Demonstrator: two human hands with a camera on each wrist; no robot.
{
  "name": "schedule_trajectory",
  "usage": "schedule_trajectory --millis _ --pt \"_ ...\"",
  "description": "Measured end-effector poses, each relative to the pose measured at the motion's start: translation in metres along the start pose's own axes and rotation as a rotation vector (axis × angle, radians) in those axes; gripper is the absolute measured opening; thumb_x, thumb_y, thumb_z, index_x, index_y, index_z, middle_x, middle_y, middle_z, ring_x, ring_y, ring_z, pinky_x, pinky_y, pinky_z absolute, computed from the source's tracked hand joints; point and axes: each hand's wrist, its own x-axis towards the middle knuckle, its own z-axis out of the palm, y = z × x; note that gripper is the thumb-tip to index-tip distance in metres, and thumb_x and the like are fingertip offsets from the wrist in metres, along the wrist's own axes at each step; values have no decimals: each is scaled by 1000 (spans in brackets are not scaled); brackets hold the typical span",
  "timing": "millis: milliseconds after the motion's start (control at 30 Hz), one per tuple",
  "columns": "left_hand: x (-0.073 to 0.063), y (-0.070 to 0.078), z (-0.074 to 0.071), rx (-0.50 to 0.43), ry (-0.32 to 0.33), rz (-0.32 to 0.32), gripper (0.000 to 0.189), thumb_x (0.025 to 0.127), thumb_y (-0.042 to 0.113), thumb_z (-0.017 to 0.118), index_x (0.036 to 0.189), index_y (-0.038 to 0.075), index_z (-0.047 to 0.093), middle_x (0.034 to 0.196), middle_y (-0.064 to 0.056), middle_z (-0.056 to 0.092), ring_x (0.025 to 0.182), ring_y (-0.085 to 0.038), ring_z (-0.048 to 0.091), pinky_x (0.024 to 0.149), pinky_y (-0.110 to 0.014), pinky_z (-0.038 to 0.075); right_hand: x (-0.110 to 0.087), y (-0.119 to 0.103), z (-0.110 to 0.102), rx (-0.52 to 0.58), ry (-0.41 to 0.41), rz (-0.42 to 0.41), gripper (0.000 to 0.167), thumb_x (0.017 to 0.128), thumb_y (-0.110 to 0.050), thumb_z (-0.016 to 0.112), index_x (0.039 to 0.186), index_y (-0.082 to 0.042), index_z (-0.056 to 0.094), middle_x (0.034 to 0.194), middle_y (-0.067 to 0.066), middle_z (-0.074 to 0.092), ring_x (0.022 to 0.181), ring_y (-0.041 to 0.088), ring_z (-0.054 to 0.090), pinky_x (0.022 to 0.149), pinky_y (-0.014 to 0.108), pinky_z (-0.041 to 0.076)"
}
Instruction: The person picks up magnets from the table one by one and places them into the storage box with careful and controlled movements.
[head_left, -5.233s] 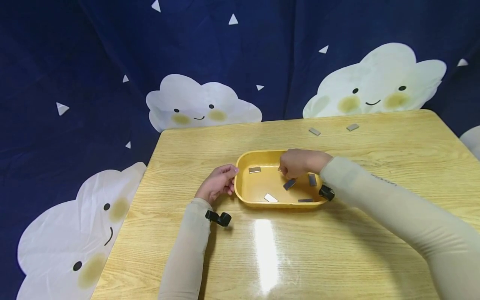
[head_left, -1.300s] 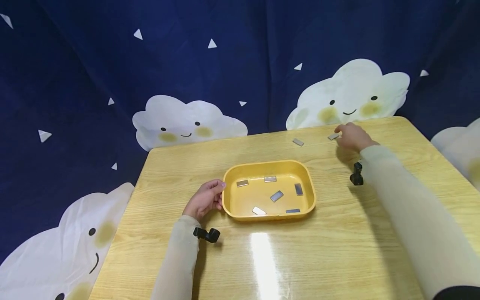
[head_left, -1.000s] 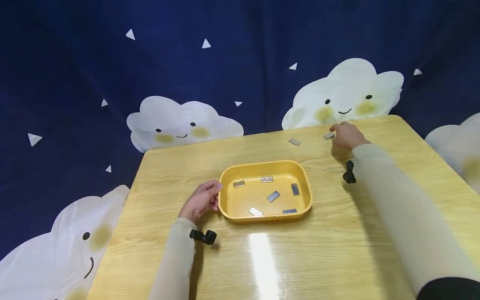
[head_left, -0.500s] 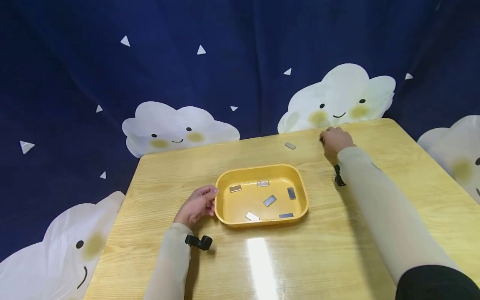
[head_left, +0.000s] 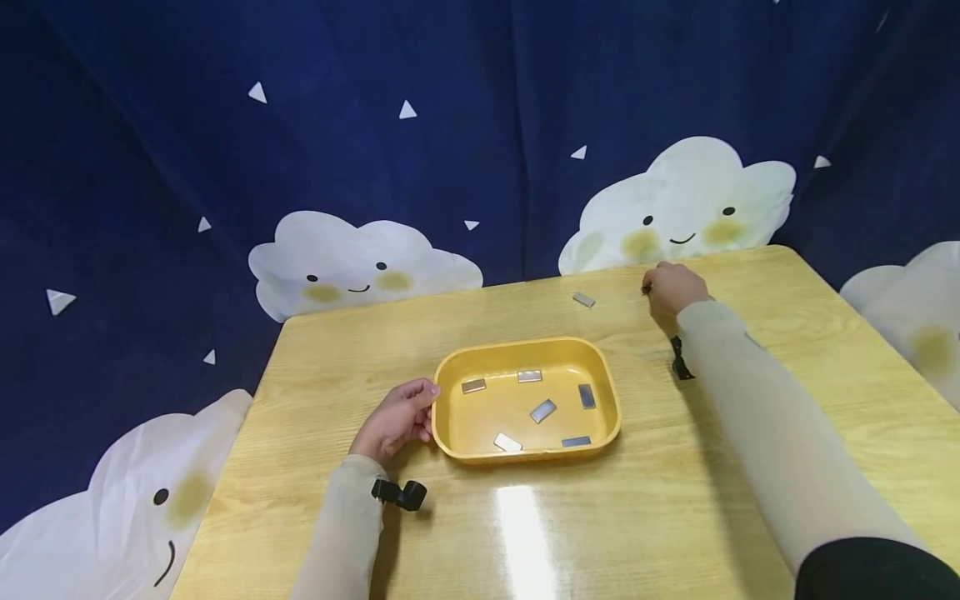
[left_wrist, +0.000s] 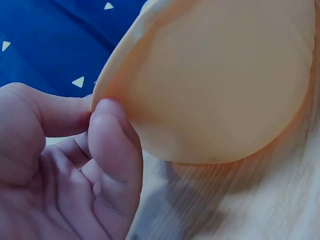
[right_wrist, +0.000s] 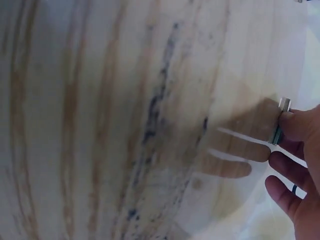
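Observation:
In the head view my left hand (head_left: 397,417) pinches the left rim of a yellow plastic tray (head_left: 525,458) between thumb and finger; the left wrist view shows the same pinch on the tray wall (left_wrist: 215,85). Several small, flat, rectangular metal blocks (head_left: 543,411) lie spread over the tray floor. At the table's back right, my right hand (head_left: 675,287) holds another such block. The right wrist view has that metal block (right_wrist: 283,120) tilted on edge between thumb and forefinger, other fingers spread.
One more metal block (head_left: 583,299) lies on the wooden table (head_left: 360,350) near its back edge, left of the right hand. Behind the table hangs a dark blue curtain (head_left: 450,167) with cloud faces. Light glares off the table before the tray.
My right hand has gone from inside the tray to the back right, leaving a block on the tray floor, and has taken hold of a block there. The left hand stays on the rim.

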Motion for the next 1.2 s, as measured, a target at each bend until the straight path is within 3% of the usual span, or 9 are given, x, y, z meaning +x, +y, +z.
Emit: schedule_trajectory --millis 100,167,300,400,533,800,1200 --pt "-2 -2 1 -5 12 1 19 104 19 47 89 10 54 61 3 50 50 -9 49 47 -20 46 1 -2 0 -15 -5 10 25 99 -9 48 106 2 70 105 24 66 93 40 65 80 56 57" --pt "-2 -3 1 -3 16 4 18 104 18 47 90 8 54 62 4 50 50 -9 49 47 -20 45 1 -2 1 -32 -23 22 21 96 -8 51 95 1 69 96 22 67 82 36 64 69 50 57" --pt "-2 -4 2 7 2 -1 18 104 18 48 92 5 53 62 4 50 51 -9 49 47 -20 46 -1 -2 2 -33 -85 50 19 92 -9 54 79 -1 66 84 19 66 70 29 57 55 40 52" --pt "-3 -4 2 17 -4 -4 18 104 18 48 92 5 53 61 3 50 52 -10 49 48 -21 47 -1 1 3 -3 -96 49 19 93 -9 52 88 2 67 89 21 67 74 32 61 62 46 56" --pt "-2 -2 3 17 4 0 18 103 19 49 92 6 53 62 3 50 52 -10 49 48 -20 46 1 6 6 43 -33 38 26 99 -10 48 108 7 66 103 26 69 89 42 66 82 58 56" --pt "-1 -1 -1 25 -6 11 18 103 20 49 93 5 53 62 4 50 51 -9 49 48 -20 46 3 9 10 100 74 47 28 99 -16 54 110 3 71 108 27 71 94 46 67 83 60 54" --pt "-1 -3 2 56 44 -1 21 103 20 50 97 0 53 64 1 49 53 -11 48 49 -21 46 -11 5 1 157 -13 52 34 101 -17 48 118 7 64 119 32 64 103 51 62 88 63 50"
